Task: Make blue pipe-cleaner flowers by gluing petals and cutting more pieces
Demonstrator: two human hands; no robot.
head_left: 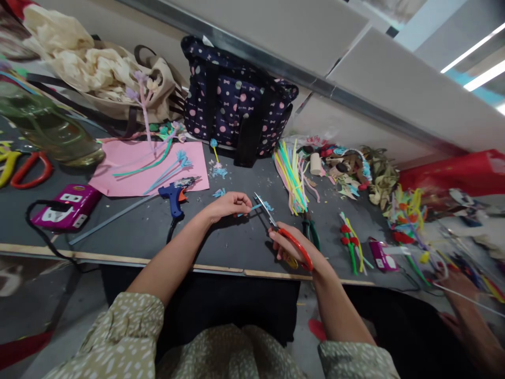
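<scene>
My left hand [232,206] is closed in a pinch on a blue pipe cleaner [255,206], which sticks out to the right of the fingertips. My right hand [290,242] grips orange-handled scissors [296,245]. Their blades point up and to the left, close to the pipe cleaner; I cannot tell whether they touch it. Small blue fuzzy pieces [219,193] lie on the dark table [213,247] behind my left hand. A blue glue gun [172,199] rests to the left, its nozzle over the edge of a pink sheet [114,181].
Blue pipe-cleaner flowers [182,159] lie on the pink sheet. A bundle of pipe cleaners [291,176] and green-handled pliers [311,231] are to the right. Behind stands a patterned bag [236,100]. A purple power strip [68,206] sits left; a co-worker's hand [460,284] is far right.
</scene>
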